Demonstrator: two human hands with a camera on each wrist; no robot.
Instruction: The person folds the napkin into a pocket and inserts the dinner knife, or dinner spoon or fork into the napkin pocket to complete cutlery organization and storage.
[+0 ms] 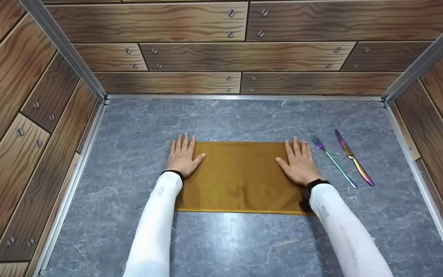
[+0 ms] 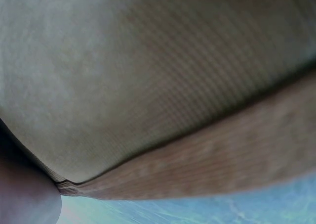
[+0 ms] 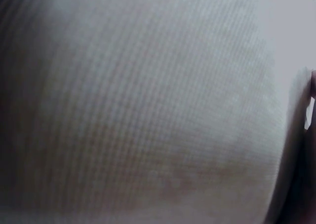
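Observation:
A mustard-coloured cloth (image 1: 237, 173) lies flat as a rectangle on the grey marbled surface, its long edges running left to right. On its left end rests my left hand (image 1: 183, 156), palm down with straight fingers and the thumb turned inward. My right hand (image 1: 298, 163) lies the same way on the right end, fingers straight and pointing away from me. Close-up fabric (image 2: 148, 85) fills most of the left wrist view. In the right wrist view, blurred fabric (image 3: 148, 105) covers nearly everything, so the fingers cannot be made out there.
Right of the cloth lie a rainbow-coloured fork (image 1: 337, 163) and a matching knife (image 1: 354, 157), both slanted. Wood-patterned walls (image 1: 190, 55) with metal edging enclose the grey surface (image 1: 221, 119) at the back and both sides.

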